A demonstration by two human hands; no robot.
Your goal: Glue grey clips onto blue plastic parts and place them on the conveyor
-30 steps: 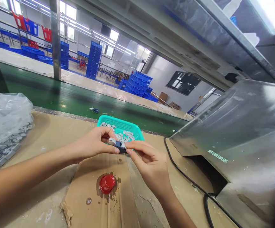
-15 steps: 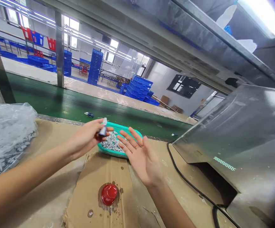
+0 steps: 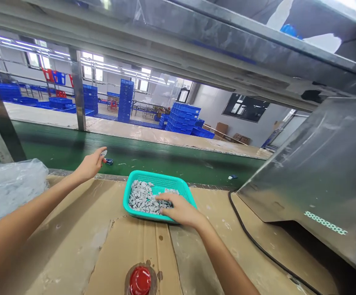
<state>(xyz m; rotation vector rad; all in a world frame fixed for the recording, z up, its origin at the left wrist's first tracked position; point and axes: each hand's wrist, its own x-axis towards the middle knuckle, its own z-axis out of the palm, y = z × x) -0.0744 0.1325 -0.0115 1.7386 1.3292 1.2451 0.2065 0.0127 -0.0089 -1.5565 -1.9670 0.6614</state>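
Observation:
Over the green conveyor belt, my left hand (image 3: 89, 166) is closed on a small grey plastic part (image 3: 104, 153) at its fingertips. A dark blue piece (image 3: 108, 162) shows just beside those fingers; whether it joins the grey part or lies on the belt, I cannot tell. My right hand (image 3: 180, 208) reaches over the near right rim of a turquoise plastic basket (image 3: 130, 208). Its thumb and forefinger are apart above small grey plastic pieces (image 3: 142, 196); the other fingers are mostly hidden.
A wet red dome-shaped item (image 3: 140, 280) stands on cardboard (image 3: 128, 241) in front. On the left lies a clear plastic bag (image 3: 21, 180). Another blue-and-white part (image 3: 233, 177) is on the belt (image 3: 178, 162). A metal housing (image 3: 313, 164) and black cable (image 3: 248, 233) occupy the right.
My left hand has moved left and outward from the basket to the belt. My right hand, raised palm-up before, has turned over and lowered into the basket. The view has shifted slightly.

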